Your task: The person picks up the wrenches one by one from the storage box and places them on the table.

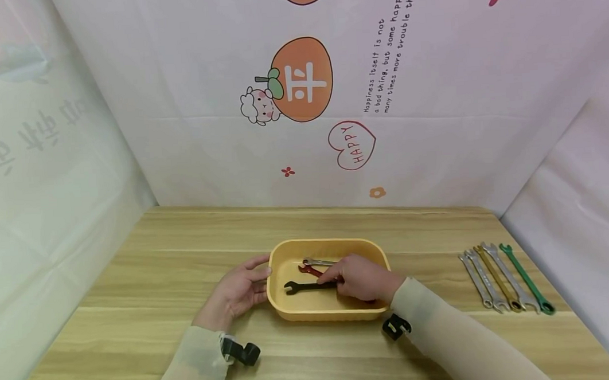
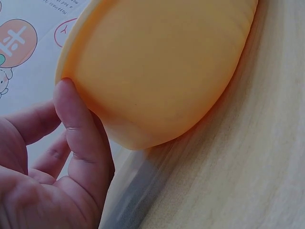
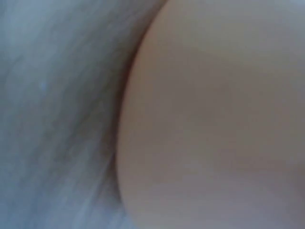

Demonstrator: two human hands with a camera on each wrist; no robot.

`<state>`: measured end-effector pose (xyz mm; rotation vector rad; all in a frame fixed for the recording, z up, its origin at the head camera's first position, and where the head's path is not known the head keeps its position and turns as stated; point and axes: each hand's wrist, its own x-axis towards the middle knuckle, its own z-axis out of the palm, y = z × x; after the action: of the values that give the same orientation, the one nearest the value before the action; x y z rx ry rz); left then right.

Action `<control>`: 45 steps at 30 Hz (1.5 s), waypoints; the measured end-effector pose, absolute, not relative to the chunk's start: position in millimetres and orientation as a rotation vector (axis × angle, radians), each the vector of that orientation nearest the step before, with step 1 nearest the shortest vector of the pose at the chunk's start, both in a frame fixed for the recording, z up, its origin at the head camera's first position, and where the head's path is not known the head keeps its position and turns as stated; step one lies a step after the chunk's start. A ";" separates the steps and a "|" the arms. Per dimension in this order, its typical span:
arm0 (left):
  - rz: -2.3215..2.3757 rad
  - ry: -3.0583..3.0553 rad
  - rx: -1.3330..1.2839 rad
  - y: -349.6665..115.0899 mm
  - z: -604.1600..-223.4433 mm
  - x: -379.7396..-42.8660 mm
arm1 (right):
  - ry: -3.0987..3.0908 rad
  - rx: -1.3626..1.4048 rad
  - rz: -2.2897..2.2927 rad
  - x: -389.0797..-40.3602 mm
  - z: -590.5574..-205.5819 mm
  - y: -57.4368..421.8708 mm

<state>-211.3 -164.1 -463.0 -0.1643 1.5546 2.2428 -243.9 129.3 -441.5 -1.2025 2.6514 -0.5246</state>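
Note:
A yellow plastic basin (image 1: 269, 298) stands on the wooden table. Inside it lie a black open-end wrench (image 1: 295, 288), a red wrench (image 1: 308, 269) and a silver wrench (image 1: 318, 262). My right hand (image 1: 363, 277) is down in the basin, holding the black wrench between index finger and thumb; the wrench's right part is hidden under the hand. Against the basin's left side, my left hand (image 1: 241, 288) rests its fingertips on the outer wall near the rim. In the left wrist view, fingers (image 2: 78, 129) touch that wall. Only blurred pale surfaces show in the right wrist view.
Several wrenches, silver, gold and green (image 1: 526, 279), lie side by side at the table's right. Printed white cloth (image 1: 204, 149) hangs behind the table and along both sides. Wooden tabletop (image 1: 149, 278) extends to the left of the basin.

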 end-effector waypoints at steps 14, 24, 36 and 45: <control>2.249 1.551 -0.152 -165.3 -464.9 -210.9 | 2.721 -1.120 -0.728 -247.1 -441.0 134.5; 2.250 1.534 -0.148 -164.1 -463.5 -211.5 | 2.690 -1.020 -0.940 -246.2 -431.4 138.8; 2.242 1.532 -0.146 -164.6 -462.2 -212.0 | 2.460 -0.586 -1.466 -253.2 -416.7 153.8; 2.241 1.533 -0.147 -165.0 -461.7 -211.7 | 2.184 -0.332 -1.781 -256.0 -407.5 176.7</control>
<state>-211.7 -165.0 -461.7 -0.1469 1.5329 2.2407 -256.0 176.7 -407.5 -0.3321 2.1838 -1.7811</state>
